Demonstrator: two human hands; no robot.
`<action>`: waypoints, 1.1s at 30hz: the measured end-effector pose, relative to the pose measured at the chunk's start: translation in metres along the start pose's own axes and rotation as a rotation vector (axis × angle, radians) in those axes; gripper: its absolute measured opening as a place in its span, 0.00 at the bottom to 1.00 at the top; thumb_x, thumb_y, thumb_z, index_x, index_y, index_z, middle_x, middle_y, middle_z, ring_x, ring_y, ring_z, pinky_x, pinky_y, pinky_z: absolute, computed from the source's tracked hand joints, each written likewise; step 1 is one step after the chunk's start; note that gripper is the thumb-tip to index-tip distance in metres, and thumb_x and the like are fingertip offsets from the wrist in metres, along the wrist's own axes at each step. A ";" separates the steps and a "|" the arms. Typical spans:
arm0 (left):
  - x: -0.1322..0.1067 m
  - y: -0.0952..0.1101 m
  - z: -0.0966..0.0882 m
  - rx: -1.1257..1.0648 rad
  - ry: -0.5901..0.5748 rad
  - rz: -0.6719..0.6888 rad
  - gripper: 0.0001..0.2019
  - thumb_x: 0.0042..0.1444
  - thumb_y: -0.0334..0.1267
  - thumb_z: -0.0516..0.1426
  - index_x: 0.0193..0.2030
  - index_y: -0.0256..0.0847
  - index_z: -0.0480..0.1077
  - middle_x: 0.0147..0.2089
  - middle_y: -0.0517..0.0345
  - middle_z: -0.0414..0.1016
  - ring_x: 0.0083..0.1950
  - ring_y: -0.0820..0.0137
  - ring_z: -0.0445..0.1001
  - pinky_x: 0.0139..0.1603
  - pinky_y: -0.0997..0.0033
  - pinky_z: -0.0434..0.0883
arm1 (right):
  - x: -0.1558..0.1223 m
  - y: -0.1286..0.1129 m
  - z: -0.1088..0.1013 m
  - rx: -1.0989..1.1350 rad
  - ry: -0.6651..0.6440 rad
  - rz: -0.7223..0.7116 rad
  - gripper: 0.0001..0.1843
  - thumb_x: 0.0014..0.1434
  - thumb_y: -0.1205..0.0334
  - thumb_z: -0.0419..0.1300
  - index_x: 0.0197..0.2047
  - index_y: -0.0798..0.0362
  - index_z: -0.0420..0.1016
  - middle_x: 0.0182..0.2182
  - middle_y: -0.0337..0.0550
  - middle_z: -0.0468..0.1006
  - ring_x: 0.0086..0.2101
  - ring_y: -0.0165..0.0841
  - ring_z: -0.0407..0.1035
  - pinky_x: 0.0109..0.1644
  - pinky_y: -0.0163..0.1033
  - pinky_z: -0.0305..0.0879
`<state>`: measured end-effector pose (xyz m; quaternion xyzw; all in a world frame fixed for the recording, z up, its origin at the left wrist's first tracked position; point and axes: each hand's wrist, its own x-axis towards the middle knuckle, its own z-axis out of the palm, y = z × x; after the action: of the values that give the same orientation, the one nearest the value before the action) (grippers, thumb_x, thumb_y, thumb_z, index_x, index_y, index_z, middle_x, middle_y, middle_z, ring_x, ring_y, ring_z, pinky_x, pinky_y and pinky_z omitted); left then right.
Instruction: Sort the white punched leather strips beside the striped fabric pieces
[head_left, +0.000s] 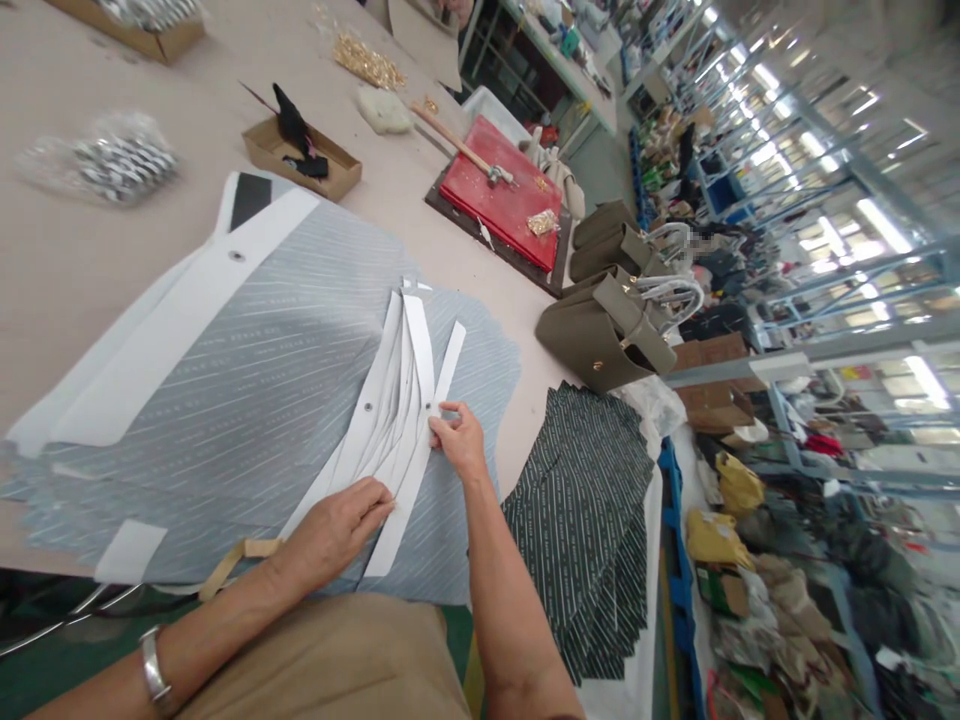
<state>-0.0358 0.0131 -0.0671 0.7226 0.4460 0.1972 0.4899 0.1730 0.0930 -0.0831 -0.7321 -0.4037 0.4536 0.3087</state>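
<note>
A fan of several long white strips (390,410) lies on grey striped sheets (255,390) on the table. My left hand (337,530) rests flat on the lower ends of the strips, fingers stretched out and pressing them down. My right hand (457,440) pinches the outermost white strip (431,420) near its middle, fingers closed on it. A wide white panel (187,320) with a small rivet hole lies to the upper left on the grey sheets.
Olive handbags (607,320) stand at the table's right edge. A red mat (502,190) with a hammer (461,148) lies beyond. A small cardboard tray (300,155), gold fittings (367,62), a bag of metal parts (112,160) and dark striped sheets (585,520) lie around.
</note>
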 end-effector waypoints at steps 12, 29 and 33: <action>-0.007 0.008 -0.003 0.000 -0.081 0.090 0.14 0.66 0.44 0.49 0.35 0.45 0.72 0.54 0.56 0.77 0.55 0.65 0.75 0.55 0.67 0.70 | -0.036 0.002 0.006 -0.321 0.101 -0.141 0.45 0.45 0.46 0.71 0.63 0.55 0.63 0.42 0.45 0.76 0.36 0.35 0.72 0.45 0.41 0.69; -0.017 0.023 0.002 0.024 0.016 0.106 0.21 0.65 0.54 0.49 0.28 0.42 0.67 0.28 0.63 0.69 0.30 0.71 0.70 0.34 0.74 0.65 | -0.075 0.075 -0.177 0.072 0.573 0.028 0.33 0.41 0.60 0.61 0.53 0.59 0.74 0.40 0.47 0.81 0.42 0.38 0.75 0.52 0.42 0.69; -0.018 0.029 0.005 0.102 0.103 0.282 0.22 0.67 0.52 0.49 0.26 0.42 0.65 0.25 0.64 0.66 0.28 0.72 0.67 0.31 0.74 0.62 | -0.111 0.093 -0.258 -0.211 0.736 0.217 0.37 0.44 0.61 0.58 0.58 0.66 0.71 0.42 0.53 0.81 0.45 0.43 0.75 0.52 0.46 0.69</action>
<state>-0.0280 -0.0082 -0.0408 0.7909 0.3741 0.2778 0.3967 0.4079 -0.0711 -0.0104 -0.9119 -0.2308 0.1469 0.3060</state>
